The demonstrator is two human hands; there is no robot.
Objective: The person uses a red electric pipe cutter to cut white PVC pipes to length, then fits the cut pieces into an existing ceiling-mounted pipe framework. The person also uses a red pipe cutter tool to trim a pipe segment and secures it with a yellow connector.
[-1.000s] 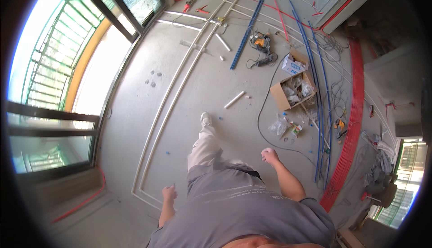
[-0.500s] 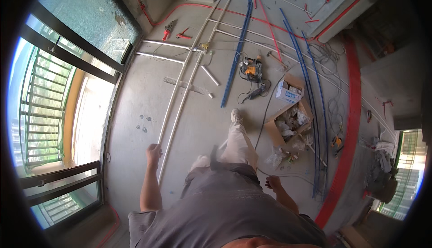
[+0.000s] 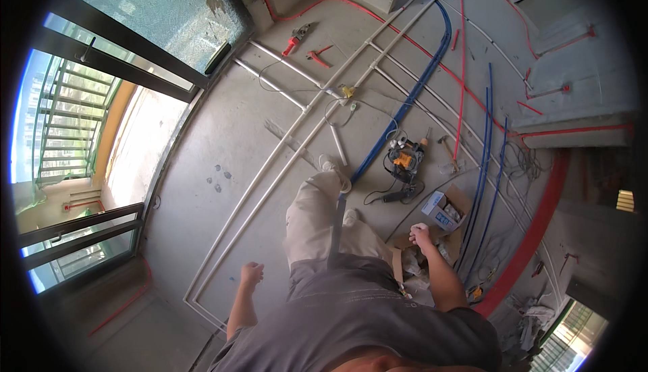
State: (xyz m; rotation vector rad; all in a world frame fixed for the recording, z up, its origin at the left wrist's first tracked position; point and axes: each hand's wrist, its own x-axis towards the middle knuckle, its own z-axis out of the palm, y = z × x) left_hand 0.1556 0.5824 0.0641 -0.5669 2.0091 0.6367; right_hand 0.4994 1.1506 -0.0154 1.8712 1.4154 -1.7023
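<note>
My left hand (image 3: pixel 252 274) hangs low at my left side, fingers curled, with nothing seen in it. It is apart from the two long white pipes (image 3: pixel 266 167) that run over the floor to its left. My right hand (image 3: pixel 421 234) is raised in front of my right side, closed in a loose fist, and nothing shows in it. Below it in the view are an open cardboard box (image 3: pixel 398 260) with plastic-wrapped bits and a smaller blue-and-white box (image 3: pixel 439 211). My legs are in mid-stride, one shoe (image 3: pixel 329 164) close to the pipes.
Blue pipes (image 3: pixel 398 119) lie ahead. A yellow-and-black power tool (image 3: pixel 403 161) with a cord stands right of them. A hammer (image 3: pixel 445 148), a red-handled tool (image 3: pixel 292 42) and a short white pipe piece (image 3: pixel 338 146) lie about. A broad red strip (image 3: pixel 550 203) crosses the right; glazed doors (image 3: pixel 128 41) stand left.
I have stepped forward and the view has turned. My right arm has swung forward and up; my left hand has dropped back, away from the white pipes. The boxes now appear closer to my right arm.
</note>
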